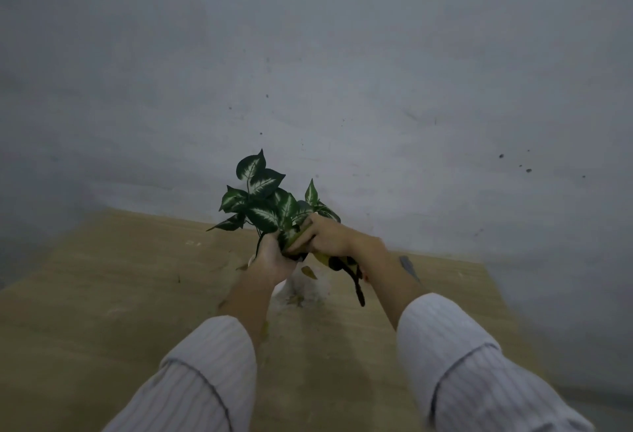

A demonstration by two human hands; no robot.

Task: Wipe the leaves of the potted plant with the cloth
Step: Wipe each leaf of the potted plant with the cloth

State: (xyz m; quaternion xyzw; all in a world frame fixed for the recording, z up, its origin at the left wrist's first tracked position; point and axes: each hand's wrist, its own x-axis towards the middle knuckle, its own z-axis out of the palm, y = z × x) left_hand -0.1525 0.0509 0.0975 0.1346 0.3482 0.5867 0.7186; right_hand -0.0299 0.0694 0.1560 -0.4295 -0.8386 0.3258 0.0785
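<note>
A potted plant (262, 191) with dark green, white-veined leaves stands at the far middle of a wooden table (102, 294). Its white pot (280, 288) is mostly hidden behind my left forearm. My left hand (272, 257) cups a leaf from below. My right hand (325, 234) presses a yellow cloth (320, 257) with dark markings onto that leaf from above. A dark end of the cloth hangs down under my right wrist. Both hands meet at the plant's lower right side.
A grey, speckled wall (342, 71) rises directly behind the table. Bits of leaf debris and a dusty patch (301, 298) lie on the tabletop around the pot. The table's right edge runs close to my right sleeve (479, 370).
</note>
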